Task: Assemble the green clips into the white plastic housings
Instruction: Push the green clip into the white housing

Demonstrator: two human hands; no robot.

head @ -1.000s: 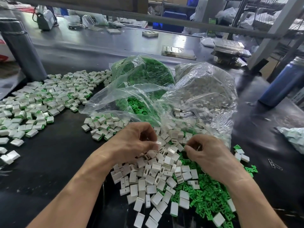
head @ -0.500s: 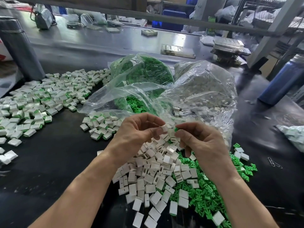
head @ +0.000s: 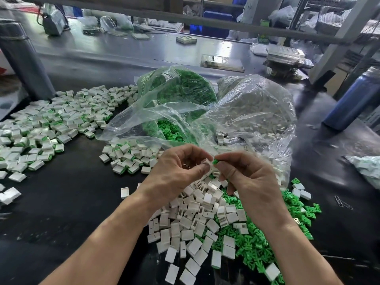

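Since a second ago we have lifted both hands off the loose pile and brought them together above it, fingertips now almost meeting. Our left hand (head: 174,171) pinches a white housing (head: 206,162) between curled thumb and forefinger; which way its opening faces we cannot tell, since the fingers cover most of it. Our right hand (head: 249,177) pinches a green clip (head: 216,161) at its fingertips, the other fingers curled under. Only the clip's end shows, pointing left at the housing and just beside it; its long axis seems to run left to right, though we cannot be sure.

Below the hands, near the bench's front edge, lies the heap of empty white housings (head: 195,219), with loose green clips (head: 257,243) spread to its right. Behind the hands, two clear bags slump toward the bench's middle: the bag of clips (head: 178,89) on the left, the bag of housings (head: 257,103) on the right. Toward the left edge spreads a wide scatter of finished pieces (head: 51,120), white with green showing, and a smaller cluster (head: 127,155) sits just left of our left hand.
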